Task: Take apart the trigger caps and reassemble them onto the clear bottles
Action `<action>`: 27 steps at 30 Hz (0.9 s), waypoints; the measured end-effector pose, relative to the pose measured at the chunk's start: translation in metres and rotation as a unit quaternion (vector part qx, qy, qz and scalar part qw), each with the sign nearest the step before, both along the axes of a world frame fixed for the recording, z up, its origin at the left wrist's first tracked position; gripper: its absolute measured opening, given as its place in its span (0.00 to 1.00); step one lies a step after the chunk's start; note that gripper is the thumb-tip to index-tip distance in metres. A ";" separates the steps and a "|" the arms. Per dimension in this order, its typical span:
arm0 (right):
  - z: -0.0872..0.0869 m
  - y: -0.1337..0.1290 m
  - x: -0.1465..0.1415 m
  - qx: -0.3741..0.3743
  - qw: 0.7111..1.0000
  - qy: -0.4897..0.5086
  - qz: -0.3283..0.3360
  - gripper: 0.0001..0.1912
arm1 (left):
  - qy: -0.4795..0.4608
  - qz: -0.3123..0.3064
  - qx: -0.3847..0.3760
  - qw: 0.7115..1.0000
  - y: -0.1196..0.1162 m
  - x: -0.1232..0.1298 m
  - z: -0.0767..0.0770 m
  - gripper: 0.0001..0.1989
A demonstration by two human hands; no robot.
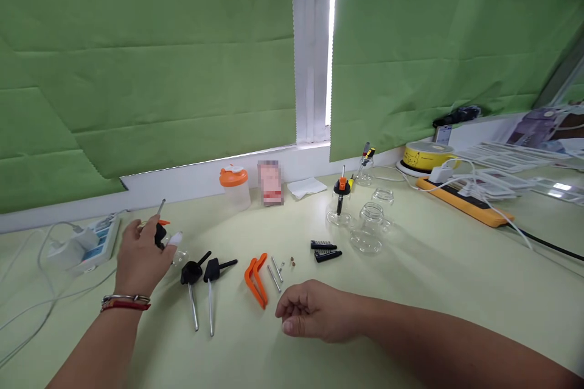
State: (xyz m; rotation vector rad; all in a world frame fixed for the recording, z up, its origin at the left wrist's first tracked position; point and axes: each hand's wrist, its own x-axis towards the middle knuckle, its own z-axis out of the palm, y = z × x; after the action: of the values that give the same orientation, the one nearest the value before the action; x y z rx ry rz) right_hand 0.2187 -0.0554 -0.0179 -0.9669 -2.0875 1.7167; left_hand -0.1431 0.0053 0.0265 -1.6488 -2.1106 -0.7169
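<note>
At the left, my left hand (143,252) is closed around the black top (159,234) of a small glass bottle, with a metal tube pointing up and an orange lever partly hidden. My right hand (314,311) rests on the table with loosely curled fingers, and nothing shows in them. Between the hands lie two black caps (191,272) with metal tubes, two orange levers (256,279) and two metal pins (274,275). Several tiny parts (292,262) are beside the pins. Farther right lie two black pieces with springs (325,251).
Glass jars (367,234) stand at right, beside a bottle with a black and orange top (340,191). Behind are an orange-lidded container (235,188) and a paper (306,188). Power strips (465,202) (98,244) with cables flank the table. A yellow round box (427,156) sits far right.
</note>
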 end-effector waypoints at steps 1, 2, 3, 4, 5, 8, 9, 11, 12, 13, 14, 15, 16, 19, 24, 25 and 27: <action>0.000 0.000 0.000 -0.001 1.000 0.000 0.001 0.20 | -0.027 -0.011 -0.020 0.999 0.003 -0.005 -0.003 0.32; -0.001 0.000 0.000 -0.002 1.000 0.000 0.001 0.21 | -0.047 -0.015 -0.027 0.998 0.004 -0.008 -0.005 0.32; -0.001 0.000 0.000 -0.002 1.000 0.000 0.001 0.21 | -0.060 -0.013 -0.016 0.998 0.004 -0.008 -0.006 0.31; -0.002 0.000 0.001 -0.002 1.000 -0.001 0.001 0.21 | -0.067 -0.009 0.008 0.998 0.002 -0.006 -0.004 0.30; -0.002 0.001 0.001 -0.003 1.000 0.000 0.002 0.21 | -0.070 -0.003 0.042 0.997 -0.001 -0.002 -0.001 0.28; -0.001 0.002 0.003 -0.030 0.999 0.015 0.002 0.21 | -0.085 -0.004 0.145 0.986 -0.017 0.021 0.020 0.24; -0.001 0.003 0.004 -0.043 0.999 0.029 -0.001 0.22 | -0.109 -0.019 0.156 0.981 -0.023 0.032 0.028 0.24; 0.000 0.006 0.004 -0.063 0.995 0.071 -0.015 0.25 | -0.204 -0.065 0.181 0.960 -0.037 0.056 0.044 0.24; 0.001 0.008 0.004 -0.068 0.992 0.098 -0.028 0.27 | -0.275 -0.095 0.185 0.939 -0.044 0.070 0.049 0.23; 0.002 0.010 0.004 -0.074 0.988 0.128 -0.045 0.30 | -0.370 -0.158 0.131 0.906 -0.051 0.084 0.051 0.23; 0.003 0.012 0.004 -0.084 0.982 0.159 -0.063 0.33 | -0.468 -0.221 0.059 0.853 -0.058 0.097 0.051 0.24; 0.004 0.013 0.005 -0.097 0.974 0.188 -0.083 0.35 | -0.549 -0.257 -0.018 0.795 -0.065 0.111 0.048 0.24; 0.005 0.015 0.005 -0.111 0.965 0.212 -0.104 0.37 | -0.607 -0.271 -0.086 0.742 -0.071 0.124 0.043 0.23; 0.010 0.018 0.008 -0.131 0.948 0.242 -0.161 0.37 | -0.685 -0.261 -0.190 0.653 -0.086 0.154 0.020 0.21; 0.011 0.021 0.012 -0.145 0.938 0.217 -0.227 0.31 | -0.734 -0.280 -0.196 0.587 -0.093 0.171 -0.006 0.18; 0.010 0.022 0.012 -0.146 0.937 0.216 -0.232 0.29 | -0.734 -0.284 -0.196 0.585 -0.092 0.170 -0.007 0.18; 0.009 0.023 0.013 -0.138 0.938 0.214 -0.236 0.27 | -0.731 -0.284 -0.204 0.586 -0.091 0.169 -0.006 0.18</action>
State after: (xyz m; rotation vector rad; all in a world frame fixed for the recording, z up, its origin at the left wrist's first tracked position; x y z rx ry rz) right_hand 0.2313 -0.0324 -0.0093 -0.9592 -1.2457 1.7779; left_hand 0.0260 -0.0857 0.0202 -2.3612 -2.6639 -2.7645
